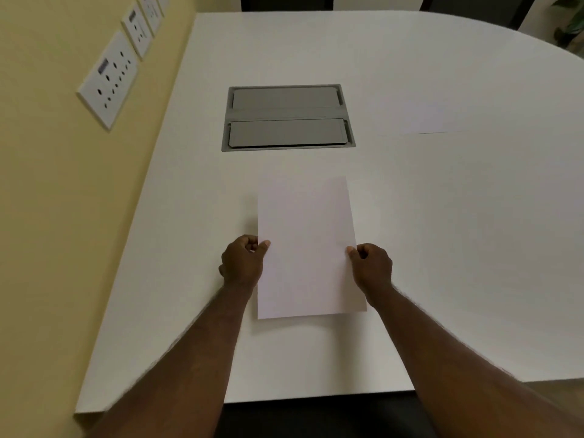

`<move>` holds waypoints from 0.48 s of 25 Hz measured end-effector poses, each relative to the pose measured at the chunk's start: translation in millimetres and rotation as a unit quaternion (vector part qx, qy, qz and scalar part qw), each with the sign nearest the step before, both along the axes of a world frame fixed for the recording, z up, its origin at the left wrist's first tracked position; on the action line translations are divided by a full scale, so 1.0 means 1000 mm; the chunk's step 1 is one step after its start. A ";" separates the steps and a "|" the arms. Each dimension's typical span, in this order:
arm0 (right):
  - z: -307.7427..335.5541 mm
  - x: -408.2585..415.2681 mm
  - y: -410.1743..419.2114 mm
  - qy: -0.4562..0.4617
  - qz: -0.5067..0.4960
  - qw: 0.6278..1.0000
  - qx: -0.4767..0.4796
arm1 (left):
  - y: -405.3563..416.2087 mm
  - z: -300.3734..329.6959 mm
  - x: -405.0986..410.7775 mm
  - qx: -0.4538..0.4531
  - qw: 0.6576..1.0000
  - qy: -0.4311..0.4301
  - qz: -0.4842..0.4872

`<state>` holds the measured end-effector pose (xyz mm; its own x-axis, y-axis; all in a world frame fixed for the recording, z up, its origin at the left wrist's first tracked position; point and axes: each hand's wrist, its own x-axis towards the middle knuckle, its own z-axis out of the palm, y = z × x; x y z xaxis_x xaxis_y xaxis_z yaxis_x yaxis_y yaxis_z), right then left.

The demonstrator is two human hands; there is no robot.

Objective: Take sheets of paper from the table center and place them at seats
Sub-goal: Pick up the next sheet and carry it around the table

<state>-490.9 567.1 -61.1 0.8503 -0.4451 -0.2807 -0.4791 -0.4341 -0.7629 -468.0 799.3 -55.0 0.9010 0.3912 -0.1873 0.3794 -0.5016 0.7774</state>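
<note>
White laminate covers the large table [442, 248] with its curved far edge, and over its near end you hold one blank white sheet of paper [308, 248] lengthwise, its far end pointing toward the table centre. Your left hand [242, 263] pinches the sheet's left edge, thumb on top and fingers curled beneath. Your right hand [373, 268] pinches the right edge in the same manner. Whether the sheet rests on the surface or sits just above it cannot be told. Beyond the sheet, a grey rectangular metal cable hatch [288, 117] with two closed flaps is set flush in the tabletop. A second pale white sheet [417, 116] lies flat to the right of the hatch, well apart from your hands. White wall sockets [109, 79] are mounted on the yellow wall [47, 216] along the table's left side.
</note>
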 end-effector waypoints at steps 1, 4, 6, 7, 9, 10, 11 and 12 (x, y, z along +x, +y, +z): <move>-0.010 0.000 0.000 0.018 0.006 1.000 -0.019 | 0.000 -0.011 0.000 0.028 0.999 0.017 -0.007; -0.034 -0.003 0.003 0.050 0.007 0.997 -0.057 | -0.001 -0.037 -0.002 0.100 0.994 0.040 -0.032; -0.043 -0.007 0.008 0.028 0.007 0.996 -0.081 | -0.002 -0.046 -0.005 0.132 0.990 0.019 -0.043; -0.044 -0.007 0.011 0.019 0.004 0.995 -0.098 | -0.004 -0.048 -0.005 0.144 0.988 0.017 -0.044; -0.043 -0.008 0.016 0.028 0.012 0.988 -0.153 | -0.004 -0.048 -0.008 0.174 0.982 0.009 -0.068; -0.042 -0.009 0.017 0.027 0.052 0.977 -0.204 | -0.004 -0.049 -0.011 0.196 0.975 -0.005 -0.109; -0.042 -0.012 0.018 0.021 0.117 0.958 -0.263 | -0.002 -0.050 -0.015 0.225 0.960 -0.012 -0.169; -0.044 -0.015 0.019 0.018 0.190 0.932 -0.308 | 0.000 -0.051 -0.017 0.252 0.939 -0.004 -0.233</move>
